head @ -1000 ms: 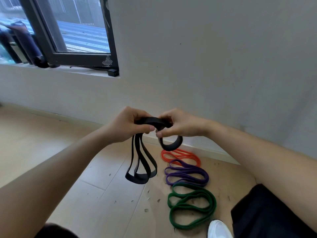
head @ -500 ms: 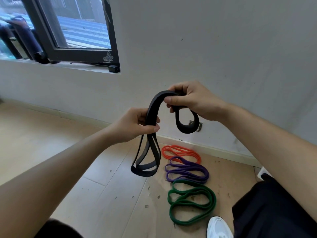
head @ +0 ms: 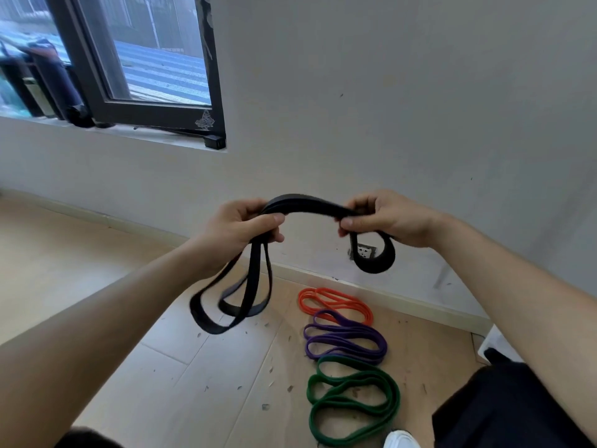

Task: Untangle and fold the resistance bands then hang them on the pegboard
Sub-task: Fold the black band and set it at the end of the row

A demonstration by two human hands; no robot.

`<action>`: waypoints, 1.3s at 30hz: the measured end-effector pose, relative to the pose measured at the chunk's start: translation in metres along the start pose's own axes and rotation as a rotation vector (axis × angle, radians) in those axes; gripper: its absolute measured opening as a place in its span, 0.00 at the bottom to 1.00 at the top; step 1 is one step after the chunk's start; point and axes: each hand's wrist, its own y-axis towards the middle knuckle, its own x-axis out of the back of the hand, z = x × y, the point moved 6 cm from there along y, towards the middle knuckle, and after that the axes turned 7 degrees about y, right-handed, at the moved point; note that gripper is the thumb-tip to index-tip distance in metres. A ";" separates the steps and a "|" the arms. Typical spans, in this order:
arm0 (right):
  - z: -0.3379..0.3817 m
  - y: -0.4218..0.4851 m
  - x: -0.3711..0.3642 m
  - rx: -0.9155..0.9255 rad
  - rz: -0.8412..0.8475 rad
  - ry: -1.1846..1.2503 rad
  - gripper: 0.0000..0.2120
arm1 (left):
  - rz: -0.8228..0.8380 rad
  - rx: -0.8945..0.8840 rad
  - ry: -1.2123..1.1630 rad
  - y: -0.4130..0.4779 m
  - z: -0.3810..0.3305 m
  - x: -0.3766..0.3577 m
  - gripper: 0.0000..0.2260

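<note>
Black flat rubber resistance band (head: 307, 203) held above wooden floor (head: 210, 383), arched between left hand (head: 239, 231) and right hand (head: 391, 221), both hands curled tightly round it, loops dangling beneath each.

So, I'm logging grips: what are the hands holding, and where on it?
Both hold the black band. The left hand grips its gathered strands above the hanging loops; the right hand pinches it just above a small loop.

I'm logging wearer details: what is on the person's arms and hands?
Nothing: the left hand and right hand are bare, with no gloves, rings or watch, and no sleeves show on the left forearm or right forearm.
</note>
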 end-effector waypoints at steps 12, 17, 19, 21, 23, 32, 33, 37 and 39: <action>0.015 0.016 -0.072 0.069 0.064 -0.034 0.13 | 0.098 -0.052 0.199 -0.004 -0.003 -0.007 0.07; 0.024 0.016 -0.067 0.106 0.055 -0.100 0.11 | 0.126 -0.054 0.366 -0.005 0.003 0.003 0.09; 0.025 0.016 -0.067 0.109 0.041 -0.133 0.10 | 0.161 -0.064 0.434 -0.007 0.005 0.003 0.07; 0.027 0.015 -0.067 0.119 0.023 -0.176 0.10 | 0.188 -0.091 0.479 -0.008 0.004 0.003 0.04; 0.029 0.014 -0.066 0.116 0.015 -0.229 0.09 | 0.186 -0.120 0.522 -0.008 0.003 0.004 0.05; 0.022 0.011 -0.062 0.064 0.033 -0.196 0.11 | 0.173 -0.118 0.550 -0.005 0.010 0.004 0.12; 0.023 0.011 -0.062 0.080 0.023 -0.153 0.11 | 0.174 -0.120 0.530 -0.006 0.012 0.001 0.12; 0.030 0.008 -0.063 0.150 -0.011 -0.039 0.09 | 0.145 -0.122 0.454 -0.007 0.014 -0.011 0.14; 0.033 0.008 -0.064 0.175 -0.014 -0.002 0.08 | 0.160 -0.117 0.399 -0.007 0.015 -0.015 0.16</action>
